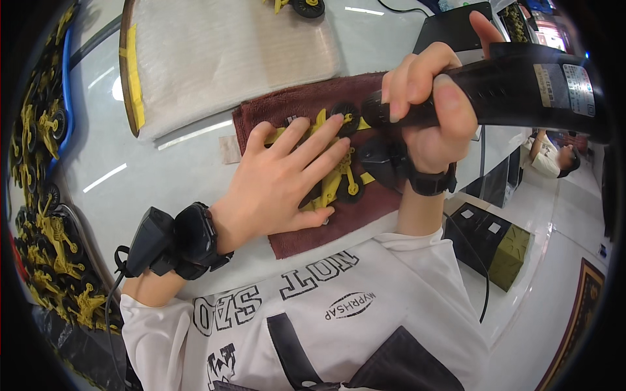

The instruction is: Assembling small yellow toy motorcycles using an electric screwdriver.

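Note:
My right hand (430, 104) is closed around a long black hand-held electric tool (502, 94) that carries labels on its far right part. Its ribbed round end points left, close to a black wheel of a yellow wheeled piece. My left hand (280, 169) lies spread over that yellow piece with black wheels (336, 186), fingers stretched out and touching it. The piece rests on a maroon towel (293, 244), and my left palm and fingers hide much of it. Whether the tool's end touches the wheel I cannot tell.
A pale padded board (228, 58) with yellow tape lies beyond the towel. Another yellow wheeled piece (308, 8) shows at the top edge. Several more fill a blue-rimmed bin (49, 130) and a tray (65, 260) at left. A dark box (486, 241) stands at right; a person (554, 156) is farther off.

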A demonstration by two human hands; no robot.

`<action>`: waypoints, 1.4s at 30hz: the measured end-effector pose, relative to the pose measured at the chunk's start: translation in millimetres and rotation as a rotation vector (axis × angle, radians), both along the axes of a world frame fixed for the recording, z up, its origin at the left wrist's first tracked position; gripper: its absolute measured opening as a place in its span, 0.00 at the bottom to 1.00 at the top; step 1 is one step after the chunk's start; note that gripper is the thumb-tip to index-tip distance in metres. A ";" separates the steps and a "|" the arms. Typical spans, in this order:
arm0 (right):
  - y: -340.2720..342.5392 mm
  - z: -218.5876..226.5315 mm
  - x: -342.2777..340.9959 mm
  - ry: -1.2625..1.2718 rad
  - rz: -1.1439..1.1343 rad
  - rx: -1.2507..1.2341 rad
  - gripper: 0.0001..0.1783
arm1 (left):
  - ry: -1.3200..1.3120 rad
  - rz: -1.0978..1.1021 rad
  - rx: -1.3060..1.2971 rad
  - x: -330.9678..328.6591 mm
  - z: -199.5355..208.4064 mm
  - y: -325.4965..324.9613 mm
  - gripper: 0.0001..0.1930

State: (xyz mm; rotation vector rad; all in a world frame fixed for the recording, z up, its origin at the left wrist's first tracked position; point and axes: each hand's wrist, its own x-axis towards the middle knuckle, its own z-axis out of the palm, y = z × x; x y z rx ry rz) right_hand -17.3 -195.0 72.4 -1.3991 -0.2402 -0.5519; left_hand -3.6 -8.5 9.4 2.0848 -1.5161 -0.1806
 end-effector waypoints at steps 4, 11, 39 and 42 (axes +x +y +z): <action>-4.1 1.3 -3.0 0.075 -0.008 -0.184 0.34 | 0.025 -0.016 0.004 2.1 -0.9 0.1 0.41; -9.2 -5.6 -0.8 -0.010 0.047 -0.084 0.30 | 0.055 -0.016 -0.019 3.4 -2.7 -0.1 0.41; -7.9 -12.5 -9.1 0.117 0.008 -0.029 0.18 | 0.178 0.060 -0.158 -2.6 -26.6 6.4 0.34; -7.2 -14.7 -5.3 0.143 -0.131 -0.024 0.16 | 0.182 0.070 -0.187 -3.2 -28.6 6.9 0.35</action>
